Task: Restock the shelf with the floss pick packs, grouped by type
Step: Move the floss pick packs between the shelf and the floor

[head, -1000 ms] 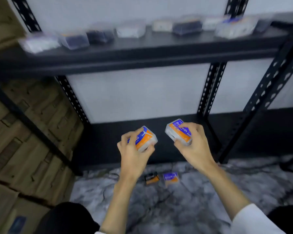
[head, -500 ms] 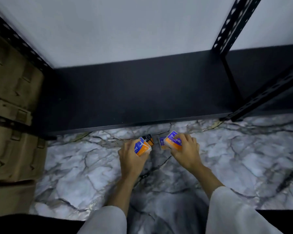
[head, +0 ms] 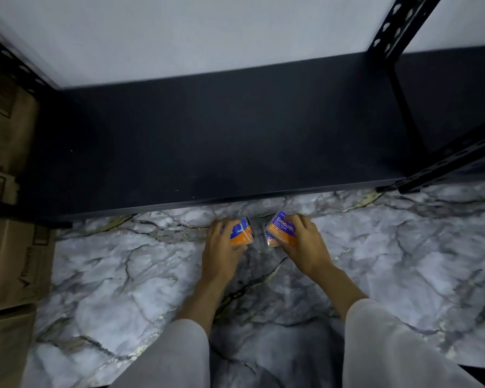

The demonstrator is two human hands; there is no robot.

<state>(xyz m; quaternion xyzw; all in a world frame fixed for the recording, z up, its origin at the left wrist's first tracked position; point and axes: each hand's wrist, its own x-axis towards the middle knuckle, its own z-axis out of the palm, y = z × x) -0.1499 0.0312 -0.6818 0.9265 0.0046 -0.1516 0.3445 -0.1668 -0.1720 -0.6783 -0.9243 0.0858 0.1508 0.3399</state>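
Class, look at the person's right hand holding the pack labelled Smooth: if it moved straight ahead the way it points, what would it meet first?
Probably the front edge of the bottom shelf, just beyond the right hand and its pack; depth is uncertain.

grey marble floor (head: 403, 261), white wall (head: 207, 32) (cardboard boxes (head: 9, 191) stacked left).

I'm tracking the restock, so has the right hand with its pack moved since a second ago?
Yes. The right hand, gripping the Smooth pack, has come down from in front of the bottom shelf to the marble floor just before the shelf's front edge.
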